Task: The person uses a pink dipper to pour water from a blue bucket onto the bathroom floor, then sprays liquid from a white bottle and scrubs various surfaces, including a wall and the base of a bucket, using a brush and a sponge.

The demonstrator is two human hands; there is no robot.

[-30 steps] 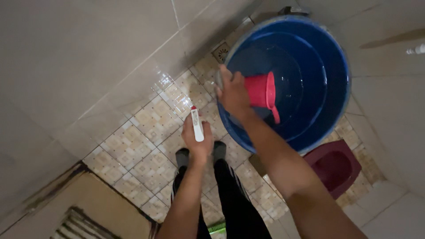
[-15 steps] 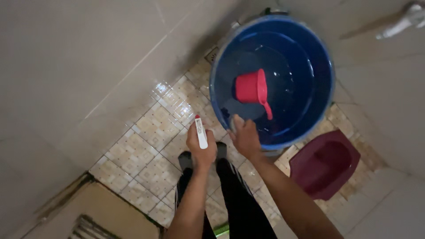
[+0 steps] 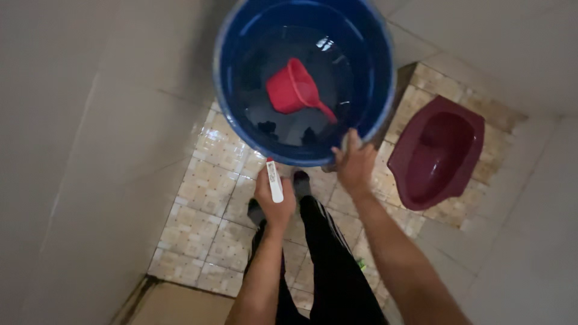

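Observation:
My left hand (image 3: 274, 201) is closed around a white spray bottle (image 3: 274, 181) with a red tip, held over the tiled floor. My right hand (image 3: 354, 164) grips the near rim of a large blue bucket (image 3: 373, 78) that holds water. A red plastic scoop (image 3: 293, 90) with a handle floats inside the bucket. My black-trousered legs and dark socks (image 3: 301, 179) stand just below the bucket.
A maroon squat toilet pan (image 3: 436, 150) is set in the floor right of the bucket. Beige tiled walls close in on the left and right. The patterned floor tiles (image 3: 205, 198) run to a raised step at the bottom left.
My right hand left the red scoop, came out of the bucket and took hold of the near rim. The view swung, so the bucket now sits higher and the toilet pan further up.

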